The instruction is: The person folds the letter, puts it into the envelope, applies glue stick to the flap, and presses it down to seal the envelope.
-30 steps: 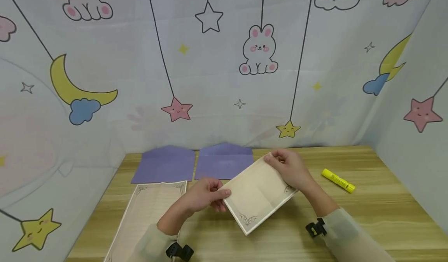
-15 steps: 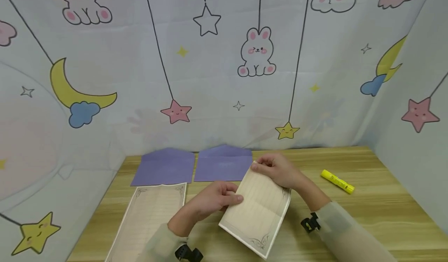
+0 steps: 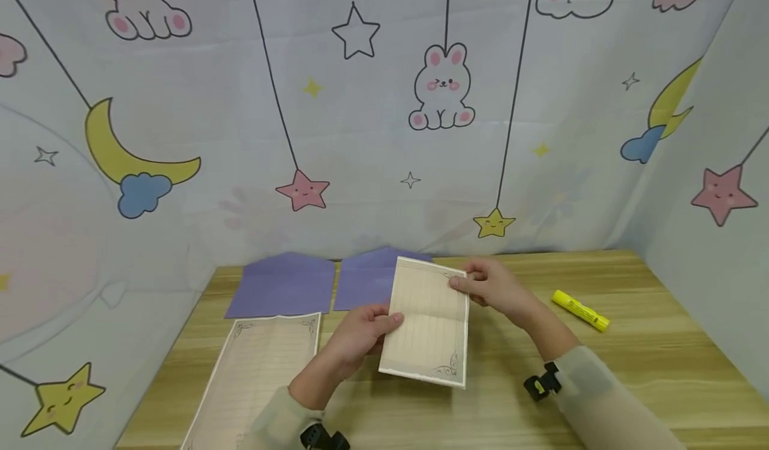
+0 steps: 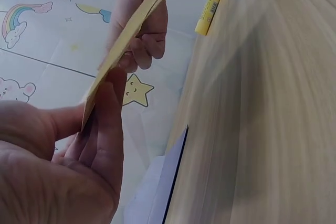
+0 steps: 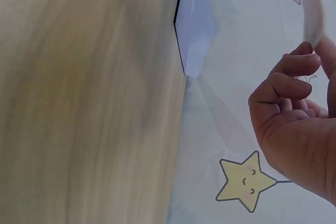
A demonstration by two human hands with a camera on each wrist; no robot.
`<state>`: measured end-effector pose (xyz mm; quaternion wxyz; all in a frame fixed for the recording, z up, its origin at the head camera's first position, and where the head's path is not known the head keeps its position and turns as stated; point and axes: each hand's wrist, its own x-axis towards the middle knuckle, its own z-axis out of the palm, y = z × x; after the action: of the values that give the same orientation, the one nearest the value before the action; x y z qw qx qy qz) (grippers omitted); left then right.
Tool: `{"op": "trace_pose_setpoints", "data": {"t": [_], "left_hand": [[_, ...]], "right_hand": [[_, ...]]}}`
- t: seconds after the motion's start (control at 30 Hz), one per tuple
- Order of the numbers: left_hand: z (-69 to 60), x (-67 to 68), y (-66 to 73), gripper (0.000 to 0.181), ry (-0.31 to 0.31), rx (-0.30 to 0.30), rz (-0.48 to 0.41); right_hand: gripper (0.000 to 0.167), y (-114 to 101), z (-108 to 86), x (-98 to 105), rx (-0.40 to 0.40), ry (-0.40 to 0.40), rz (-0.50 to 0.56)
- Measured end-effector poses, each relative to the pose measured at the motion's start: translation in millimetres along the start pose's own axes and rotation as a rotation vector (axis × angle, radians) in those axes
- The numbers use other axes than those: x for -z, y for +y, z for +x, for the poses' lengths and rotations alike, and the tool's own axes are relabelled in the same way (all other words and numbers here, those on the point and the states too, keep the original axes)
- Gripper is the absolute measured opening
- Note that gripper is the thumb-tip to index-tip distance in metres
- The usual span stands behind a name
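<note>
A folded sheet of cream letter paper [image 3: 426, 323], with a white border and ornamental corners, is held above the table between both hands. My left hand [image 3: 356, 336] pinches its left edge, thumb on the front face and fingers behind. With thumb and fingertips, my right hand [image 3: 495, 288] pinches the upper right edge. Seen edge-on in the left wrist view, the folded paper [image 4: 128, 35] shows its layers close together. In the right wrist view, the right hand [image 5: 299, 103] has its fingers bent at the paper's edge. A second letter sheet [image 3: 264, 363] lies flat beneath the left forearm, partly covered.
Two purple envelopes, one at the left [image 3: 285, 286] and one beside it [image 3: 363, 283], lie along the table's back edge. The held paper overlaps the second. A yellow glue-stick-like tube [image 3: 580, 310] lies at the right. A printed cloth [image 3: 372, 136] hangs behind the table.
The folded paper has turned from a slant to nearly upright and shifted left. Both hands keep hold of it; the right hand's grip now lies at the upper right edge.
</note>
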<state>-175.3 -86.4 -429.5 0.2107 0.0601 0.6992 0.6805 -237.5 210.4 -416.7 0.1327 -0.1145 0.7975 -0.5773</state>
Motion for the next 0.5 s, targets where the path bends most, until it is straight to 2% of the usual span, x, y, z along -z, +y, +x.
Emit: {"op": "trace_pose_setpoints", "data": {"t": [0.13,0.27,0.5], "left_hand": [[2.2,0.2,-1.4,0.033,0.054,-0.001,-0.043],[3.5,-2.0,-1.1,0.028,0.079,0.006,-0.060],[4.1,-3.0,-3.4,0.022,0.074,0.021,-0.085]], "right_hand": [[0.034,3.6,-2.5,0.7,-0.054,-0.003,0.123],[0.025,4.3,-4.7,-1.4,-0.054,0.004,0.193],[0.027,4.3,-5.3,-4.2,-0.035,0.082,0.153]]}}
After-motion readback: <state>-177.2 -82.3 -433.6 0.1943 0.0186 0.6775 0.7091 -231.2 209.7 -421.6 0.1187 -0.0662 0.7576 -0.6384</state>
